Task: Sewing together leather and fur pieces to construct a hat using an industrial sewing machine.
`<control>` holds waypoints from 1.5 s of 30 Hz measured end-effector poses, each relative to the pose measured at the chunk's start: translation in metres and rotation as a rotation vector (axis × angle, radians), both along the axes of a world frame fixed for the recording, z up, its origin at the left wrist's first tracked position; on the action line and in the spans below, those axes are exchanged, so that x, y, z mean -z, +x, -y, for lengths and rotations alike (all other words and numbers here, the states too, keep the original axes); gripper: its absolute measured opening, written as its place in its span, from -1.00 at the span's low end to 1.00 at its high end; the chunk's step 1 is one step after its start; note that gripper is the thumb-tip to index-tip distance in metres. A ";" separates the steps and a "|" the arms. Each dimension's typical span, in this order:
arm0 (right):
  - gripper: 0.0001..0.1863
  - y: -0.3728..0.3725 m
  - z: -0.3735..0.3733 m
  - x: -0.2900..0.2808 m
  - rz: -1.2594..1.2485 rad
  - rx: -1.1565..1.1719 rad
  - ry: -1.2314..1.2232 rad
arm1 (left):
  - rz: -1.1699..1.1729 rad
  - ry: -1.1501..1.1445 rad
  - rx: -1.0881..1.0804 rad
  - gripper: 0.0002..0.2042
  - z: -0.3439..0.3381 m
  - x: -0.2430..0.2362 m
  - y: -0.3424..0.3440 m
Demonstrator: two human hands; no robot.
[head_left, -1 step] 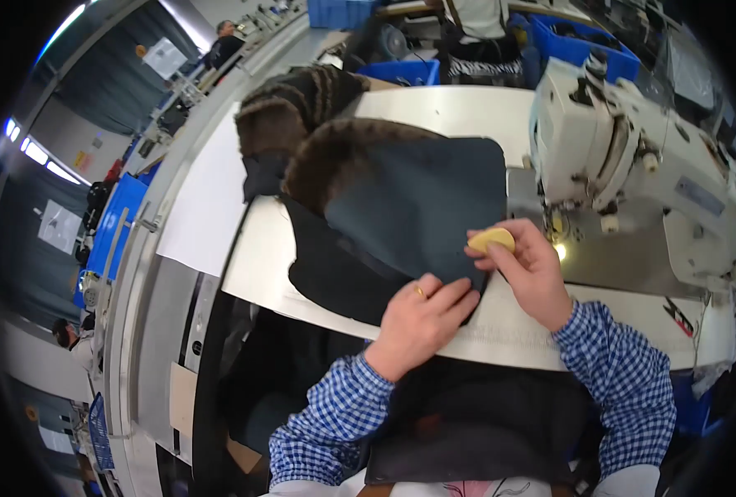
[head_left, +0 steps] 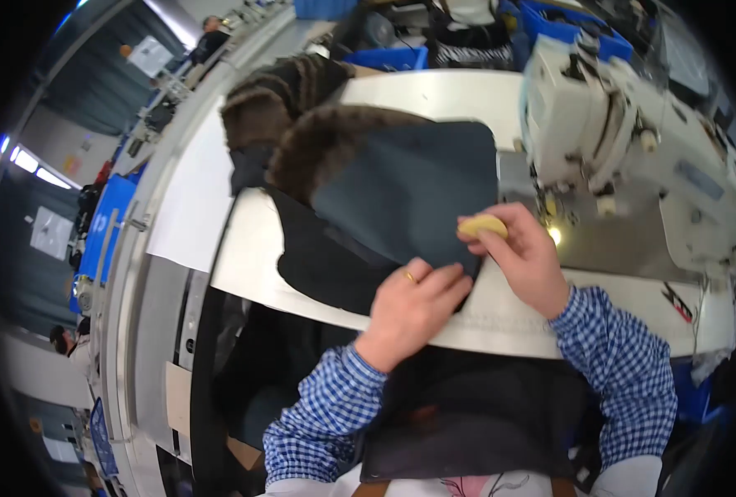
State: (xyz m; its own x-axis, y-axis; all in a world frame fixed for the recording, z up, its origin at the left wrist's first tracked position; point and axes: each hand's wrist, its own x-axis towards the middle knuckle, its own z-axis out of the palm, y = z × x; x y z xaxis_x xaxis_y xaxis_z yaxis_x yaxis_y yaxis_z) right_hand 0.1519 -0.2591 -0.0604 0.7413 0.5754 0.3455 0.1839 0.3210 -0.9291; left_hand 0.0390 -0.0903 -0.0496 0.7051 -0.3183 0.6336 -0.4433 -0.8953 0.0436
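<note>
A dark blue-grey fabric panel [head_left: 409, 195] with brown fur along its far left edge lies on the white sewing table [head_left: 318, 294]. Beneath its near left side spreads a black fabric piece [head_left: 318, 269]. My left hand [head_left: 413, 311], a ring on one finger, rests on the near edge of the fabric with its fingers laid out flat; its thumb is hidden. Between the thumb and fingers of my right hand [head_left: 521, 257] is a flat yellow oval, like tailor's chalk [head_left: 484, 225], held just above the panel's near right corner.
At the right stands a white sewing machine [head_left: 583, 116], its lamp lit by the needle. Small red-and-black thread snips [head_left: 678, 305] lie at the table's right. More brown fur [head_left: 260, 112] is heaped at the far left. Blue bins [head_left: 579, 33] stand beyond the table.
The whole scene sits slightly higher and further left in the picture. Both hands keep the same places on the fabric, and the yellow chalk stays in my right hand.
</note>
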 end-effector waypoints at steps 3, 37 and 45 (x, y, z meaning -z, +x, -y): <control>-0.77 -0.001 0.008 -0.013 0.007 -0.014 -0.126 | -0.026 -0.061 -0.034 -0.68 -0.005 -0.006 -0.004; -0.78 -0.009 0.013 -0.008 0.095 -0.048 -0.343 | -0.167 -0.086 0.024 -0.72 0.014 -0.003 -0.025; -0.77 0.004 0.007 0.000 -0.030 -0.133 -0.288 | -0.141 -0.143 -0.085 -0.79 0.015 -0.001 -0.020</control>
State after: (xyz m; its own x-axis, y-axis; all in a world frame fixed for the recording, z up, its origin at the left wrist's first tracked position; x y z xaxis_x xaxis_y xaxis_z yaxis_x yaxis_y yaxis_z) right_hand 0.1554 -0.2658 -0.0606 0.6601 0.7392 0.1332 0.1286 0.0634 -0.9897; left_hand 0.0192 -0.1052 -0.0487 0.8104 -0.1677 0.5613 -0.3467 -0.9096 0.2288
